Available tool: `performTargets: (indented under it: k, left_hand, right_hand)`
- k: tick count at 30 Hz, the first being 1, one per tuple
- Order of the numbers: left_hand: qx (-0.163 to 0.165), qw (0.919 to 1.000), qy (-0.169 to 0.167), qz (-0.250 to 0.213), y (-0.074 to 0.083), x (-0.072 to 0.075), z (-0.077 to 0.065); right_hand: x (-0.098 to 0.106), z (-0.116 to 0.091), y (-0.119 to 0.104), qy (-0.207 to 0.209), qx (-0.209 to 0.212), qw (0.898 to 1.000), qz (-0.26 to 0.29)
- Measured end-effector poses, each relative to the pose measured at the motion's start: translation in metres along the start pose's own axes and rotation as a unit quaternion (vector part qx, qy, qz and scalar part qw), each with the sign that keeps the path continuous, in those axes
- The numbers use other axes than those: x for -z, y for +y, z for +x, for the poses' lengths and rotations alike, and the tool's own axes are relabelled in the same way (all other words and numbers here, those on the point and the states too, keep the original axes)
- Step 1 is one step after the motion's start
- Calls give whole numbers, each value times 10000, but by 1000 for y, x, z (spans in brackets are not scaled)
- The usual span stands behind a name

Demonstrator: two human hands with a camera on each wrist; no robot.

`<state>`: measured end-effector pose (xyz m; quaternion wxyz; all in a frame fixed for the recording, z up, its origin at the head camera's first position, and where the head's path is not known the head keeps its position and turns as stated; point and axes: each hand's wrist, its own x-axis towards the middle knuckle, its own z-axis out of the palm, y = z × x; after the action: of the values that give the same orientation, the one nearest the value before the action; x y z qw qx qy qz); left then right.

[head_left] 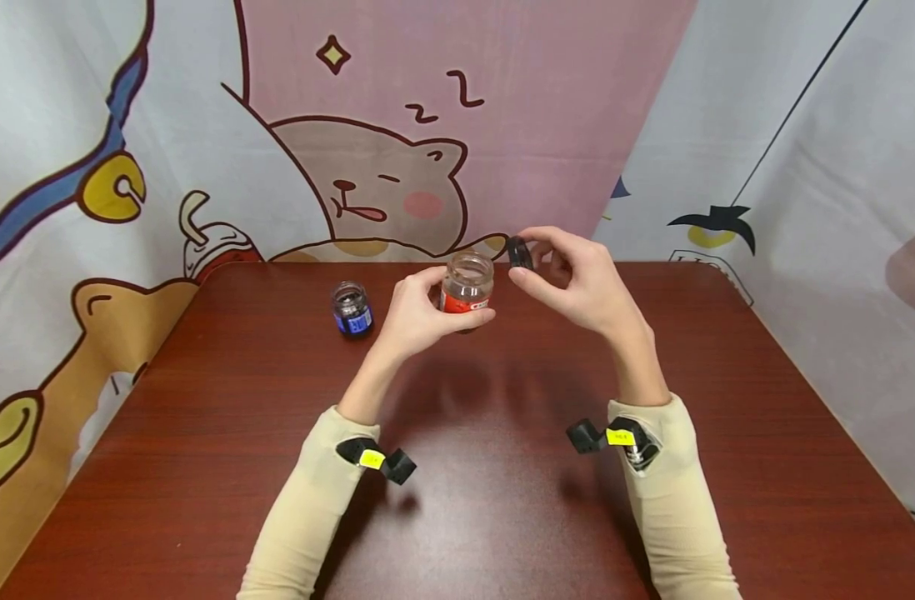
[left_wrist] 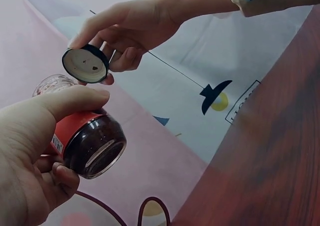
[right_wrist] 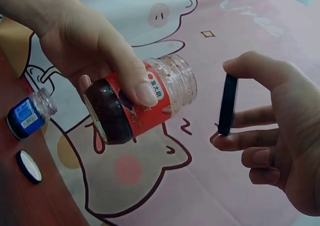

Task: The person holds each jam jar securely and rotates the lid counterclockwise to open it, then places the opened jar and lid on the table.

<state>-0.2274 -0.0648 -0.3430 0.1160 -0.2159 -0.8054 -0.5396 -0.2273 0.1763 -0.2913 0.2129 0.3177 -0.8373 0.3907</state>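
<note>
My left hand (head_left: 418, 317) grips a glass jar (head_left: 468, 282) with a red label, held up above the table. The jar's mouth is uncovered, and dark contents fill its lower part in the right wrist view. Between thumb and fingers, my right hand (head_left: 581, 271) pinches a black lid (head_left: 519, 253) on edge, just right of the jar's mouth and apart from it. The lid's pale inner face, with a few dark specks, shows in the left wrist view.
A smaller blue-labelled jar (head_left: 352, 310) stands uncapped on the brown table (head_left: 457, 500), left of my left hand. Near it in the right wrist view lies a second lid (right_wrist: 29, 166), pale inside up. A printed curtain (head_left: 562, 100) hangs behind the table.
</note>
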Motion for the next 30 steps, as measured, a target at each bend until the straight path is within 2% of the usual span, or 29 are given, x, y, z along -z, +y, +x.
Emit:
performTargets:
  k: [12, 23, 30]
  left_hand:
    - [280, 9981, 464, 306, -19, -5, 3]
    - [333, 9960, 483, 680, -41, -16, 3]
    - [447, 9938, 535, 860, -50, -21, 2]
  right_hand:
    - [-10, -2, 24, -280, -761, 9967, -25]
    - [-28, -6, 55, -887, -994, 9911, -45]
    - [-35, -9, 68, -1068, -1137, 9877, -86]
